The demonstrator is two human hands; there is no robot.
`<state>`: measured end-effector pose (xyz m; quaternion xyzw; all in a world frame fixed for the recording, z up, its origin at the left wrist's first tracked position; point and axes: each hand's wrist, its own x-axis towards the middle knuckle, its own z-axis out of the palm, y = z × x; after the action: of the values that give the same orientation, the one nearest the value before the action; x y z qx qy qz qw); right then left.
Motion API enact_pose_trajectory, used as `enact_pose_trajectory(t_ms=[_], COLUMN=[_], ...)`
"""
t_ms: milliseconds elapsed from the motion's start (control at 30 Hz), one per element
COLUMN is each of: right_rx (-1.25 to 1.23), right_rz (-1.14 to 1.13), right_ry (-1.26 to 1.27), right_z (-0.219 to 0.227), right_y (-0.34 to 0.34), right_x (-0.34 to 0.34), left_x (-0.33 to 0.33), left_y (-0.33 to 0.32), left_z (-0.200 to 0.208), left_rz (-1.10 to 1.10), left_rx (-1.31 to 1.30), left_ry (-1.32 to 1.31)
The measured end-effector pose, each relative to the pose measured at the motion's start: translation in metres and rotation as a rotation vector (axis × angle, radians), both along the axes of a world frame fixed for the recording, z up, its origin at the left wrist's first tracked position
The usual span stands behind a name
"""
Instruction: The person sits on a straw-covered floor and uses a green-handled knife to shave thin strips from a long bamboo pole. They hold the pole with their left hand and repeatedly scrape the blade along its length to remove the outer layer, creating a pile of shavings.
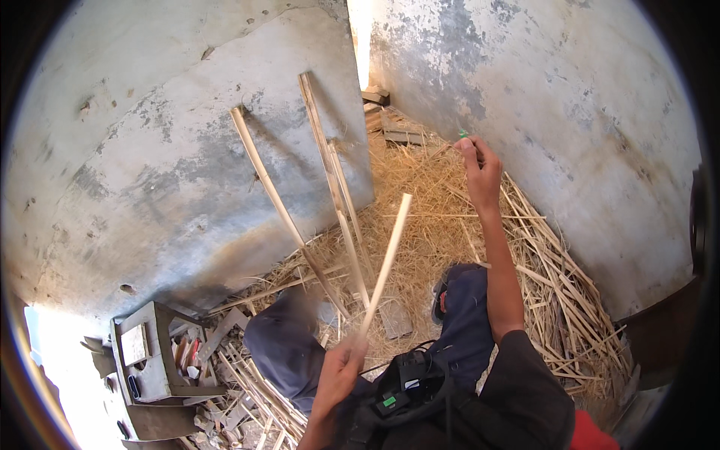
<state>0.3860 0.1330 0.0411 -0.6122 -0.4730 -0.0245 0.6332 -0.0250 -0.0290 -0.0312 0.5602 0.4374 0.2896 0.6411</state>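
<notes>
Black device [409, 384] at my waist, 6 o'clock. Left hand [343, 366] grips one pale stick [386, 262], angled toward 12. Right hand [480, 161], 1 o'clock, pinches one small green bit [463, 134]; kind unclear. Three long poles [268, 176] lean on the wall [172, 202] at 11, likely left to do. Strip pile [566, 307] at 4 looks done; too many to count. Partway, I'd judge.

This looked like a makeshift workshop for wood or cane. Straw-like shavings [420, 178] lay thick underfoot, long split strips [564, 311] were heaped along the right-hand wall [547, 97], and pale poles [321, 139] leaned at the left-hand wall [165, 165]. Both walls were stained and flaking. A battered wooden box [154, 386] at lower left held odds and ends.
</notes>
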Motion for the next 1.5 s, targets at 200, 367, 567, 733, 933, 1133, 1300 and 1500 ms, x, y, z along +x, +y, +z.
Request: enact_pose_trajectory(t_ms=[200, 367, 567, 733, 933, 1133, 1300, 1500], right_rx=[-0.032, -0.04, 0.127, 0.102, 0.091, 0.107, 0.101, 0.13], right_rz=[0.258, 0.563, 0.627, 0.63, 0.644, 0.591, 0.55, 0.491], right_ry=[-0.164, -0.396, -0.596, -0.637, -0.691, -0.69, -0.716, -0.674], right_z=[-0.026, -0.023, -0.032, -0.029, -0.029, -0.025, -0.023, -0.02], right_y=[-0.012, -0.04, -0.054, -0.058, -0.062, -0.065, -0.065, -0.065], right_x=[-0.052, -0.101, -0.128, -0.13, -0.132, -0.134, -0.133, -0.133], left_x=[0.006, 0.014, 0.025, 0.032, 0.039, 0.042, 0.046, 0.047], left_y=[0.027, 0.033, 0.033, 0.033, 0.033, 0.03, 0.028, 0.029], left_z=[0.014, 0.02, 0.034, 0.044, 0.051, 0.058, 0.064, 0.059], left_rz=[0.193, 0.187, 0.216, 0.241, 0.191, 0.167, 0.158, 0.169], left_rx=[0.138, 0.248, 0.277, 0.363, 0.379, 0.37, 0.4, 0.488], left_ry=[-0.013, 0.02, 0.054, 0.139, 0.222, 0.266, 0.349, 0.41])
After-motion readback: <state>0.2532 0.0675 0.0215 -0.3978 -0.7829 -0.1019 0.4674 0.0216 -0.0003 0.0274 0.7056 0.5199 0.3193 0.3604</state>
